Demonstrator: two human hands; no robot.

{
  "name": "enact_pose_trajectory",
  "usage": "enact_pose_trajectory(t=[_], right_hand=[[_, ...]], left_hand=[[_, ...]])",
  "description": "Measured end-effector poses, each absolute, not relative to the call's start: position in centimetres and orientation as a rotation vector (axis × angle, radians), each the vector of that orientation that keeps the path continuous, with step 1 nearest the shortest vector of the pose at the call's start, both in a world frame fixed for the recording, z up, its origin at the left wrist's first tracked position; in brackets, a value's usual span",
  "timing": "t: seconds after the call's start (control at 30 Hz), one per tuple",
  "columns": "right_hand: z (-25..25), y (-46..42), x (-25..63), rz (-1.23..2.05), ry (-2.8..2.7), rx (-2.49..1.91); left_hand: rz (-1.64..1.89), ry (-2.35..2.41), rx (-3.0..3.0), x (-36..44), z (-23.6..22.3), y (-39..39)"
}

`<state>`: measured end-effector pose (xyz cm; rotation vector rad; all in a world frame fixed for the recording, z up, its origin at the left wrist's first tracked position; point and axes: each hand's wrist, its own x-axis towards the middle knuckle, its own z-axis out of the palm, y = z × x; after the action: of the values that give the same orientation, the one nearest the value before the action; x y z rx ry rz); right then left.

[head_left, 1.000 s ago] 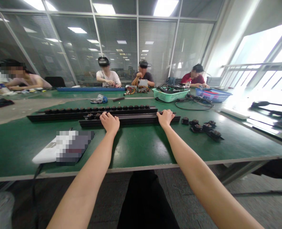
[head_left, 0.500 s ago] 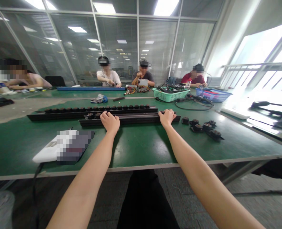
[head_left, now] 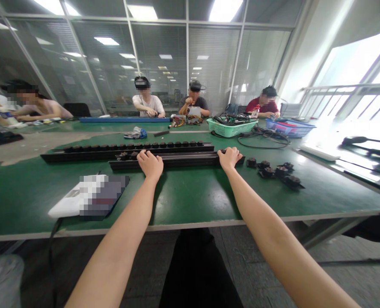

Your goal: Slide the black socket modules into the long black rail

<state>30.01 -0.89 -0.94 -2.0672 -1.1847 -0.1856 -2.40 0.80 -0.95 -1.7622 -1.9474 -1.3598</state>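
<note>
At the near side of the green table (head_left: 193, 201), in the head view, the person's left hand (head_left: 150, 165) and right hand (head_left: 229, 158) lie palm-down on a long black rail (head_left: 177, 161). Both hands are closed on the rail, with the fingers curled over its far edge. The left hand sits toward the rail's left end, the right hand at its right end.

Directly behind the rail lies a second black rail (head_left: 127, 149) carrying a row of small black blocks. More black blocks (head_left: 268, 172) lie loose just right of the hands. Near left stands a flat white-and-grey object (head_left: 92, 196), pixelated and not identifiable.

Farther right are a green plastic basket (head_left: 231, 127) holding black cables, a coiled black cable (head_left: 267, 139), a blue basket (head_left: 289, 127) and a white power strip (head_left: 316, 152). A blue rail (head_left: 125, 120) lies at the far side, where three co-workers (head_left: 194, 102) sit working. A fourth co-worker (head_left: 39, 109) sits far left.
</note>
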Motion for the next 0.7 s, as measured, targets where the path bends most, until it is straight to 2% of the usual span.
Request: enact_pose_trajectory(t=[0.7], right_hand=[[-0.24, -1.54, 30.26, -0.147, -1.153, -2.096]], left_hand=[[-1.382, -1.939, -1.764, -2.40, -0.92, 0.70]])
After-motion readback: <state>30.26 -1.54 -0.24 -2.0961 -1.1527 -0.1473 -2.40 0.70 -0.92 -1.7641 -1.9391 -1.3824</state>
